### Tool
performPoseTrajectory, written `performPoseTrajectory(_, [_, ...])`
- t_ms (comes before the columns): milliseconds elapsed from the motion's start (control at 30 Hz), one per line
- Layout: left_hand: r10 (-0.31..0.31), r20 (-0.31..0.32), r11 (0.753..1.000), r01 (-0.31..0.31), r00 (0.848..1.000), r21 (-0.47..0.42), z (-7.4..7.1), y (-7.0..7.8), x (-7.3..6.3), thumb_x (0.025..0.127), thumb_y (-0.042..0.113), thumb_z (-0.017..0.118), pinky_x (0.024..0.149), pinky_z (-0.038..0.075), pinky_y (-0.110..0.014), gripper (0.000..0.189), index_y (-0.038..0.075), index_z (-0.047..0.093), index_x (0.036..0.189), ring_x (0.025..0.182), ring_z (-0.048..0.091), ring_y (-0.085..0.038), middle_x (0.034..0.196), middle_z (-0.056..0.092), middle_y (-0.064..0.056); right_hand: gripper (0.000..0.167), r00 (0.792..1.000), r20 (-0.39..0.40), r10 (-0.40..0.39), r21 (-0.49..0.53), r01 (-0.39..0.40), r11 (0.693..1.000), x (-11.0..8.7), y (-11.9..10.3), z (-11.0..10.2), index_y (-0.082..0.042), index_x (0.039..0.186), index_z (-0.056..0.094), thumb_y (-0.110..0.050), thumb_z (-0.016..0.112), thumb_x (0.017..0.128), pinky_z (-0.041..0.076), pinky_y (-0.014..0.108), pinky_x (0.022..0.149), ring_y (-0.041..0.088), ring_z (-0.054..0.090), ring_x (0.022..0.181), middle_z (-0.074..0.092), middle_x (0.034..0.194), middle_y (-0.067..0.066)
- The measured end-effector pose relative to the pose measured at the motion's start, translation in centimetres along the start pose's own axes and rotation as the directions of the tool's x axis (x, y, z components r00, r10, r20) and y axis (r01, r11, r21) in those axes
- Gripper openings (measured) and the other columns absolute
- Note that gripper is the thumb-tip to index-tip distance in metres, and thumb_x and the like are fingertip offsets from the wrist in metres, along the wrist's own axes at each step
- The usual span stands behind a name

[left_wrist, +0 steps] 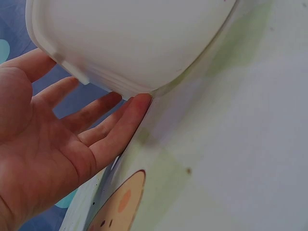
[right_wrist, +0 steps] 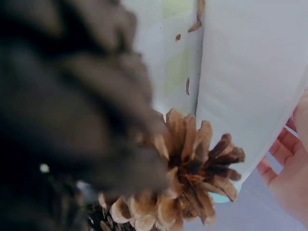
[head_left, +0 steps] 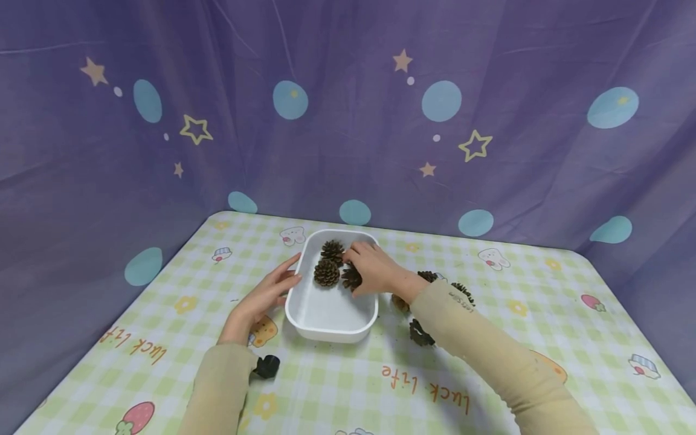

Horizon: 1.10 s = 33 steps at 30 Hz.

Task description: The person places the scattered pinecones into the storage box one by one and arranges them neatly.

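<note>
A white rectangular plastic bin [head_left: 331,314] stands on the table with pine cones inside. Two of these, a darker cone [head_left: 333,250] and a browner cone [head_left: 327,273], lie toward its far half. My right hand [head_left: 375,270] reaches over the bin's right rim and grips a dark pine cone [head_left: 351,278], partly hidden by the fingers. On the opposite side, my left hand [head_left: 269,294] rests its extended fingers against the bin's outer wall. Up close, the left wrist view shows these fingertips [left_wrist: 143,99] touching the bin's underside edge.
Several more pine cones lie right of the bin, partly under the right forearm, including a dark cone [head_left: 420,333] and a light brown cone [right_wrist: 187,178]. Small cone scales [right_wrist: 187,86] dot the checked tablecloth [head_left: 321,393]. A purple curtain [head_left: 348,145] hangs behind the table.
</note>
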<state>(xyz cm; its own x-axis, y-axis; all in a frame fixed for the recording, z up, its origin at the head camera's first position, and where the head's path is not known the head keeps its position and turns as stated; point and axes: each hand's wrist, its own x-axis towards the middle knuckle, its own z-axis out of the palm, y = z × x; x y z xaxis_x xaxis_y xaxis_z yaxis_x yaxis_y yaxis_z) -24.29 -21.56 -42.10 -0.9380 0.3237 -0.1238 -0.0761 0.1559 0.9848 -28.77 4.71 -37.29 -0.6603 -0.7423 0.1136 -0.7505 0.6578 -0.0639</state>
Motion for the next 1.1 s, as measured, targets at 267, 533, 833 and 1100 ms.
performPoseTrajectory(267, [0.001,-0.008,1.0,-0.001,1.0,0.0,0.1,0.0,-0.1,0.094,0.035,0.049,0.09,0.048,-0.044,0.062,0.033,0.016,0.146,0.125,0.039,-0.037,0.143,0.032,-0.017,0.071,0.998,0.038,0.05,0.107,-0.054,0.993,-1.2,0.6,-1.2,-0.011,0.124,0.049,-0.041,0.079,0.066,0.036,0.044,0.099,0.022,0.044,0.114,0.045,0.123,0.006])
performPoseTrajectory(533, [-0.006,-0.009,1.0,0.006,1.0,0.0,0.1,0.3,-0.4,0.095,0.033,0.047,0.089,0.048,-0.044,0.061,0.032,0.015,0.146,0.125,0.039,-0.037,0.143,0.031,-0.017,0.065,0.997,-0.007,0.079,0.168,-0.076,0.983,-3.1,2.2,-3.2,-0.01,0.123,0.052,-0.041,0.076,0.071,0.042,0.042,0.09,0.021,0.051,0.103,0.05,0.116,0.006])
performPoseTrajectory(833, [-0.002,-0.009,1.0,0.002,1.0,0.007,0.0,0.3,-0.4,0.095,0.032,0.047,0.088,0.049,-0.044,0.061,0.032,0.014,0.146,0.124,0.04,-0.038,0.143,0.03,-0.019,0.052,0.993,-0.031,0.117,0.229,-0.107,0.968,-5.4,5.0,-4.5,-0.011,0.122,0.053,-0.041,0.066,0.081,0.043,0.042,0.09,0.026,0.052,0.106,0.052,0.116,0.007])
performPoseTrajectory(1100, [-0.009,0.001,1.0,0.009,1.0,0.005,0.6,1.2,-0.7,0.097,0.029,0.045,0.089,0.048,-0.045,0.06,0.028,0.013,0.147,0.124,0.038,-0.039,0.143,0.03,-0.02,0.044,0.989,-0.018,0.149,0.239,-0.141,0.961,-8.2,7.5,-4.3,-0.011,0.12,0.055,-0.036,0.063,0.084,0.044,0.043,0.09,0.027,0.052,0.106,0.054,0.117,0.008])
